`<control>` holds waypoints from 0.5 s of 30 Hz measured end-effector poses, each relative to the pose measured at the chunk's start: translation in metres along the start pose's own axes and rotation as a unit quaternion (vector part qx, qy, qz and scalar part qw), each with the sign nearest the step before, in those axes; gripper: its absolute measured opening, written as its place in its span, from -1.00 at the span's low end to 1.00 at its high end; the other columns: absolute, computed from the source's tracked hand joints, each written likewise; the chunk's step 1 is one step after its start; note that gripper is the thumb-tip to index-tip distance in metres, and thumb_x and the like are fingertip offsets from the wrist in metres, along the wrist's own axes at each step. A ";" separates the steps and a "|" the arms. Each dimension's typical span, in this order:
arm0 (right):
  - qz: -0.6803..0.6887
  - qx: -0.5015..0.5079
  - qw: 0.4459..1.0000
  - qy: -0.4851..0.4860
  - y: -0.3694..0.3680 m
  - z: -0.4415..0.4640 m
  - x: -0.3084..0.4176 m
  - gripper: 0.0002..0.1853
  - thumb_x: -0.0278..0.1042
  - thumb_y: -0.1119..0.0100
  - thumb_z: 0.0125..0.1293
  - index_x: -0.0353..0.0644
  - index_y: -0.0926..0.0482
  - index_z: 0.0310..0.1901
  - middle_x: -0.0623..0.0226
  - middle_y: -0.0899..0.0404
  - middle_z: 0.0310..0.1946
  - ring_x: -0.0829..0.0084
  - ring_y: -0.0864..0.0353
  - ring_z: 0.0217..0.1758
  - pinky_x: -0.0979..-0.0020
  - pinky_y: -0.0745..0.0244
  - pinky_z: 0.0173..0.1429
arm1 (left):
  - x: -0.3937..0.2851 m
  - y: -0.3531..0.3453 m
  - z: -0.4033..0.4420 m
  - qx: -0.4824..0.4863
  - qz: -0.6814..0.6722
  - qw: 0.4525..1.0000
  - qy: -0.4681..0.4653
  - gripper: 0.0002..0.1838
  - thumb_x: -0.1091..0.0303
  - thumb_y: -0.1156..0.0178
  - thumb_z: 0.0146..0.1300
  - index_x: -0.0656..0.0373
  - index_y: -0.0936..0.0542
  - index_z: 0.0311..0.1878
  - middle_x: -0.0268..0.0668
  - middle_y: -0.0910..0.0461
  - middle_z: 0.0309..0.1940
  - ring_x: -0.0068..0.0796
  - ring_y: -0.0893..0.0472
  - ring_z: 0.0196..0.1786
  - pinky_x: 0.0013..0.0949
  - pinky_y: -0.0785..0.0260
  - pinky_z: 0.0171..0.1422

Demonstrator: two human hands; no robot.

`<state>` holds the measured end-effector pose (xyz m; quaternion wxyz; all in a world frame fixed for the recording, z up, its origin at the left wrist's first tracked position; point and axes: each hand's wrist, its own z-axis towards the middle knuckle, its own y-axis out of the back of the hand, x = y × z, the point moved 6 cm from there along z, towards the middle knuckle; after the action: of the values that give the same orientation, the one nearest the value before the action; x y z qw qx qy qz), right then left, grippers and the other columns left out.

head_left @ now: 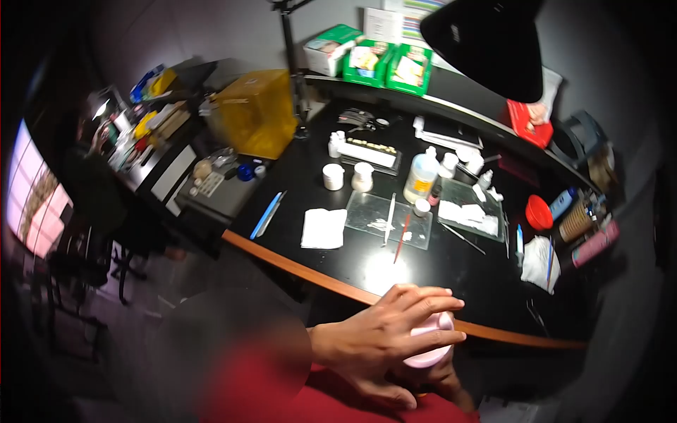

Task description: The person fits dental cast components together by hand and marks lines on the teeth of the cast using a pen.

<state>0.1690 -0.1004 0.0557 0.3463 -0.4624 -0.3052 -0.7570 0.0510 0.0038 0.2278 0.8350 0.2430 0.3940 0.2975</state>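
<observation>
Well, left grip (384,335) lies spread over the pink object (427,358) — right grip (446,381) holding beneath.

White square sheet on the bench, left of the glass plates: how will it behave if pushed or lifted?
The white sheet looks like cloth or tissue with soft-looking edges, so probably floppy. It lies flat and broad, so it shouldn't roll or tip. The sheet may slide: the bench is glossy.

At the bottom centre, the cup (426,361) is plain pale pink, the clothing (338,398) red. The table (338,266) is glossy black, its edge (303,271) orange-brown. Upper left, the box (257,113) is yellow; far right, the bowl (539,213) is red.
</observation>
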 end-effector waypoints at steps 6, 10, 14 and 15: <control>-0.008 0.037 0.999 0.029 -0.028 -0.009 0.005 0.10 -0.13 -0.74 -0.17 -0.32 -0.29 0.39 0.12 -0.55 0.11 0.28 -0.64 0.07 0.23 -0.59 0.15 | 0.021 -0.041 -0.039 0.000 0.035 0.996 0.085 -0.17 -0.12 -0.38 0.21 0.25 -0.45 0.40 0.13 -0.45 0.25 0.12 -0.54 0.25 0.00 -0.38 0.32; -0.008 0.046 0.998 0.034 -0.032 -0.016 0.009 0.11 -0.12 -0.74 -0.17 -0.33 -0.27 0.40 0.09 -0.54 0.12 0.26 -0.64 0.08 0.22 -0.60 0.16 | 0.010 -0.059 -0.048 -0.051 0.034 0.998 0.029 -0.27 -0.04 -0.26 0.39 0.32 -0.41 0.42 0.11 -0.49 0.17 0.11 -0.56 0.15 0.01 -0.44 0.23; -0.005 0.056 0.998 0.040 -0.036 -0.023 0.014 0.13 -0.12 -0.75 -0.17 -0.35 -0.26 0.40 0.07 -0.54 0.13 0.23 -0.65 0.08 0.21 -0.60 0.16 | 0.003 -0.075 -0.058 -0.004 0.053 0.998 0.043 -0.24 -0.12 -0.20 0.41 0.32 -0.40 0.43 0.12 -0.48 0.18 0.09 -0.56 0.14 -0.01 -0.45 0.20; -0.004 0.056 0.998 0.041 -0.037 -0.025 0.015 0.13 -0.12 -0.75 -0.17 -0.35 -0.26 0.41 0.06 -0.53 0.14 0.23 -0.65 0.08 0.21 -0.60 0.16 | 0.002 -0.077 -0.060 -0.012 0.063 0.997 0.044 -0.25 -0.09 -0.23 0.38 0.32 -0.42 0.42 0.09 -0.49 0.14 0.05 -0.55 0.11 -0.03 -0.44 0.18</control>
<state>0.1219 -0.1023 0.0540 0.3807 -0.4097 -0.3349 -0.7583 0.0274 -0.0388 0.1434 0.7995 0.2442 0.4104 0.3643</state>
